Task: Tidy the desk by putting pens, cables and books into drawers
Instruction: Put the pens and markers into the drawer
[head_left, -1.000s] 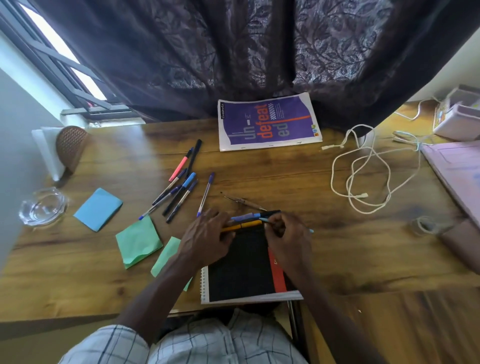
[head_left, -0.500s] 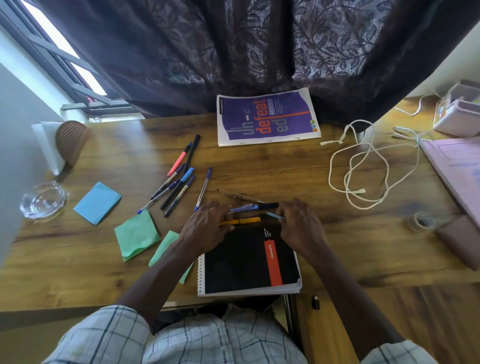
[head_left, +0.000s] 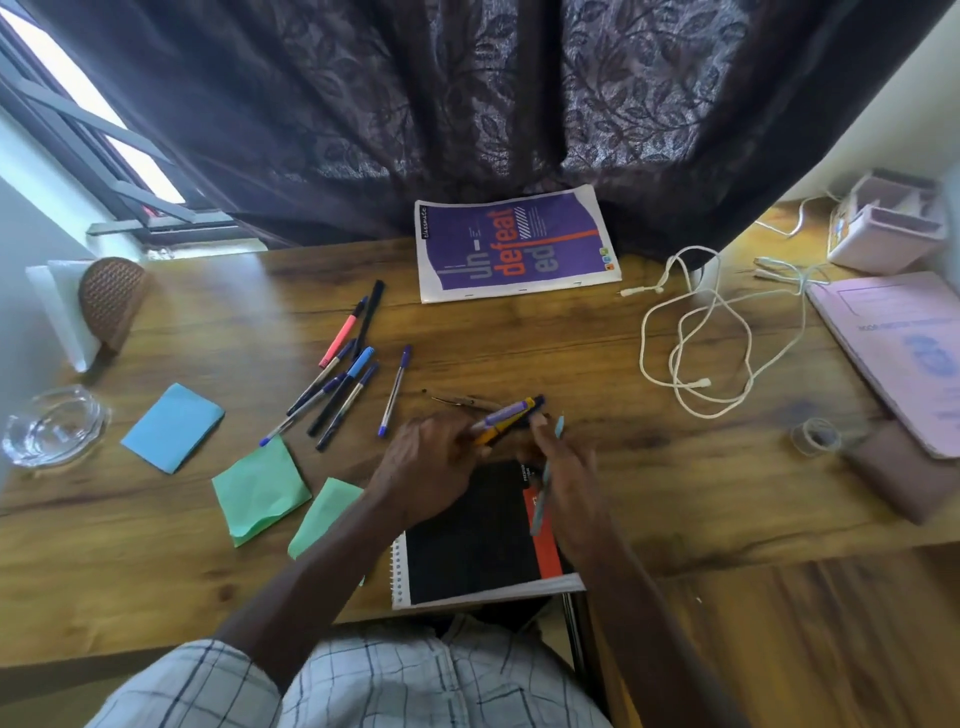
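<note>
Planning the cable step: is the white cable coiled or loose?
Loose: the white cable sprawls in uneven loops across the desk.

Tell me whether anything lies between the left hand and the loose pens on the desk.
Nothing visible does: only bare desk separates the left hand from the loose pens. The green sticky notes lie off to the side, nearer the person.

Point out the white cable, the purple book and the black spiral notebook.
white cable (head_left: 702, 383): head view, plug end inside its coil.
purple book (head_left: 517, 244): head view, centre of cover.
black spiral notebook (head_left: 467, 535): head view, bare black cover.
</note>
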